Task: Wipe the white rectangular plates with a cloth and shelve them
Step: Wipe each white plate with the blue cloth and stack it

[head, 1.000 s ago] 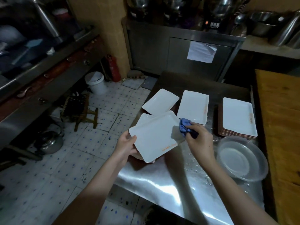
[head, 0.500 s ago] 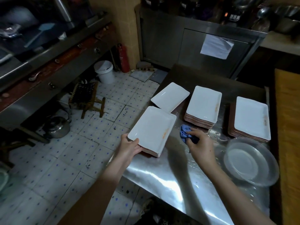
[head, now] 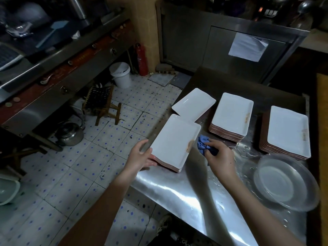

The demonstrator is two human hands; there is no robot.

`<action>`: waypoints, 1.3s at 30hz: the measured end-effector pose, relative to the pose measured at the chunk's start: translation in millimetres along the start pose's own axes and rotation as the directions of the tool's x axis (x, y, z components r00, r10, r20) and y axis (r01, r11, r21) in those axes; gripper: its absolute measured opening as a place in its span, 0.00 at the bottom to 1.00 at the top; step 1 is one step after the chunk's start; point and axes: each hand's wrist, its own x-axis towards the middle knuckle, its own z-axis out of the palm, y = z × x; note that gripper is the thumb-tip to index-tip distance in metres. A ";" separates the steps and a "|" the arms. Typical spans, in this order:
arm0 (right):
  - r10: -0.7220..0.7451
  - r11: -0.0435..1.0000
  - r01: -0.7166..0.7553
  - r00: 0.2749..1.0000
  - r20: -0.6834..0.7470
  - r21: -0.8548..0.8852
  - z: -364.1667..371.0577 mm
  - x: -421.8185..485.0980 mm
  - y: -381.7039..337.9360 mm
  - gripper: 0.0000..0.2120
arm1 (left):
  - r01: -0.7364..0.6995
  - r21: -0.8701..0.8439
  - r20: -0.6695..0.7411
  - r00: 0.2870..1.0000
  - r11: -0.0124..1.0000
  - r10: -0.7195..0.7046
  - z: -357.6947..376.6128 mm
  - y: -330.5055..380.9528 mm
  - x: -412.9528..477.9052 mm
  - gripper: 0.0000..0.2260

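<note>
A wet steel bench (head: 177,192) carries three piles of white rectangular plates: a near stack (head: 175,141) at its left edge, with a middle stack (head: 232,114) and a right stack (head: 289,130) beyond. A clear bowl (head: 284,183) sits at the right, and a single plate (head: 193,103) lies askew behind the near stack. The left hand (head: 140,157) takes the near stack's corner in its grip. The right hand (head: 221,158) has its grip closed round a bunched blue cloth (head: 203,142), just beside that stack. Wiping seems to be in hand — next the cloth likely needs to sweep across the top plate.
</note>
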 end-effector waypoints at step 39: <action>0.107 0.992 -0.100 0.991 -0.084 0.081 10.0 151.5 28.2 0.12 | 0.198 0.088 0.010 0.980 0.976 -0.200 114.1 85.0 238.3 0.24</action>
